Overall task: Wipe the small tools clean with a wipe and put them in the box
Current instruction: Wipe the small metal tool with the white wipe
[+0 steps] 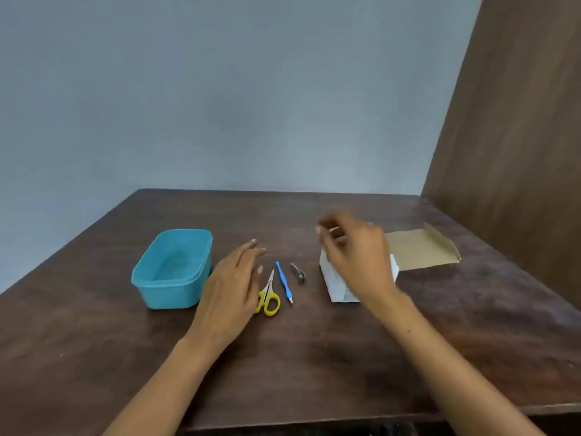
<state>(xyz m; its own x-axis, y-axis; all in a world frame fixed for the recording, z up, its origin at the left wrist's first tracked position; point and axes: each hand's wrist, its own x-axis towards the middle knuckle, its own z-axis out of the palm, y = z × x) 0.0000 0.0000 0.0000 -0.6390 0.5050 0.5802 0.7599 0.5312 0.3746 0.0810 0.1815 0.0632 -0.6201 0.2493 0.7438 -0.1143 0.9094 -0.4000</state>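
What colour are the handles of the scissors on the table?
Yellow; the scissors show best in the head view, partly behind the left hand.

The light is soft and even, a bit dim. The wall (220,89) looks brighter low down. Faint shadows lie on the table (314,357) under the arms. The right hand (355,253) is blurry. The table edges bend near the corners.

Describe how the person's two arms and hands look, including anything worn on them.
Both forearms are bare up to the bottom edge of the picture: no sleeves, gloves, watch or bracelets show. The left hand has short nails and no visible rings. The right hand is motion-blurred, so its fingers are hard to make out in detail; no ring or strap is visible on it either.
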